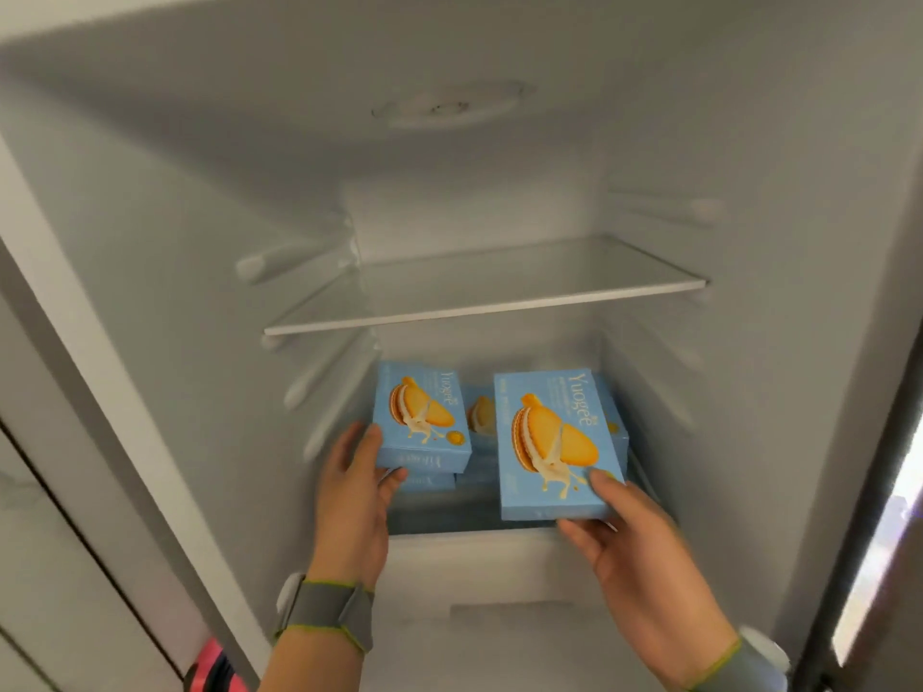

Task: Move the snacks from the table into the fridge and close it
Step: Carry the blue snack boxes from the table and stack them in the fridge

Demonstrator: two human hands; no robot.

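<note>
I look into an open white fridge (499,157). My left hand (357,484) grips a light blue biscuit box (422,422) by its near left corner, and the box rests on top of another blue box on the lower shelf. My right hand (622,531) holds a second, larger-looking blue biscuit box (554,444) by its near right corner, tilted up just above the lower shelf. More blue boxes (480,417) lie behind and beneath these two, partly hidden. Both wrists wear grey bands.
A glass shelf (479,307) above the boxes carries nothing. A white drawer front (499,566) runs below the lower shelf. The fridge's left frame (95,372) and the dark door edge (879,491) at right bound the opening.
</note>
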